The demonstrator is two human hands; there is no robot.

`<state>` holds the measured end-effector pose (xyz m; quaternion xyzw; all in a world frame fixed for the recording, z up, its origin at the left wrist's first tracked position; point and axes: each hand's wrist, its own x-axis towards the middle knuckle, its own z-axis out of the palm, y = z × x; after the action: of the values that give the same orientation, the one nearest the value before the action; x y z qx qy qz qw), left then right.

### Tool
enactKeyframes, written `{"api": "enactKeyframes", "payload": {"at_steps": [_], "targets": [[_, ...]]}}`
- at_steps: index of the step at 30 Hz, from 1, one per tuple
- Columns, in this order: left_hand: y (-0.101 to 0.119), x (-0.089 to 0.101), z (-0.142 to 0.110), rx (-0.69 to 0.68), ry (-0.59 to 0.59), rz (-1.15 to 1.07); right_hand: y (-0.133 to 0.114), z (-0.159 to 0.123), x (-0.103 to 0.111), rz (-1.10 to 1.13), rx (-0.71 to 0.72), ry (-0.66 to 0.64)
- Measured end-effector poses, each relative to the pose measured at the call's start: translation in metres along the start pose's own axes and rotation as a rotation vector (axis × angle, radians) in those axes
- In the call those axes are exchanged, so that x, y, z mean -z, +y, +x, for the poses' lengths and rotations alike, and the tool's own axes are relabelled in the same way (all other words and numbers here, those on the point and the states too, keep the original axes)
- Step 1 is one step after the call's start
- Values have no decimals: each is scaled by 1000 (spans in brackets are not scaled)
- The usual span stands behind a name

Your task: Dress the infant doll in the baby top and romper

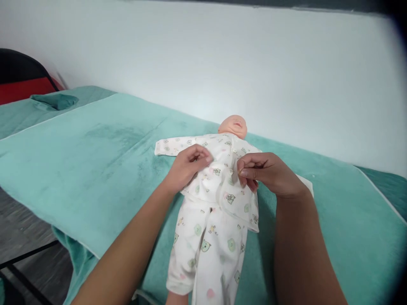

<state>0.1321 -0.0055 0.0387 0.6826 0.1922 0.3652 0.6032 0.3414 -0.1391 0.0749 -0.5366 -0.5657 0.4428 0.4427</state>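
A baby doll (233, 126) lies on its back on a green cover, its head toward the wall. It wears a white printed jacket (206, 182) with small buttons down the front and matching trousers (219, 250). My left hand (190, 164) rests on the jacket's chest at the left, fingers curled and thumb drawn in against them. Over the right side of the jacket front, my right hand (263, 171) has its thumb and forefinger pinched together near the button line. What lies in either pinch is too small or hidden to make out. One sleeve (171, 146) stretches out to the left.
The green cover (104, 156) spreads over a padded table with a face hole (55, 101) at the far left. A white wall (190, 59) runs along the back. Beyond the left end stands a red and black chair (25, 80). Dark table legs (30, 254) show below.
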Motion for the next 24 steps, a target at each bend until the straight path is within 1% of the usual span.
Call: {"api": "enactKeyframes", "payload": {"at_steps": [2, 3, 5, 7, 10, 12, 14, 16, 19, 22, 24], "targets": [[-9, 11, -29, 48, 84, 4, 3, -1, -2, 23, 25, 34], [-12, 17, -43, 75, 94, 21, 4, -1, -4, 37, 38, 64], [-16, 27, -68, 87, 71, 69, 7, -1, -11, 66, 62, 151], [-17, 33, -87, 55, 36, 133, 9, -3, -22, 90, 73, 262], [-18, 31, -99, -4, 5, 268, 17, -14, -45, 142, 100, 488], [-19, 28, -100, -41, 12, 353, 25, -28, -63, 171, 116, 656], [-21, 25, -99, -71, 26, 422, 33, -43, -81, 193, 85, 775], [-24, 24, -99, -83, 32, 490, 40, -57, -96, 228, 23, 830], [-25, 24, -102, -99, 50, 564, 48, -70, -109, 249, -31, 851], [-24, 24, -108, -104, 109, 575, 53, -75, -112, 201, -32, 845], [-22, 24, -111, -108, 125, 589, 55, -77, -111, 180, -29, 822]]}}
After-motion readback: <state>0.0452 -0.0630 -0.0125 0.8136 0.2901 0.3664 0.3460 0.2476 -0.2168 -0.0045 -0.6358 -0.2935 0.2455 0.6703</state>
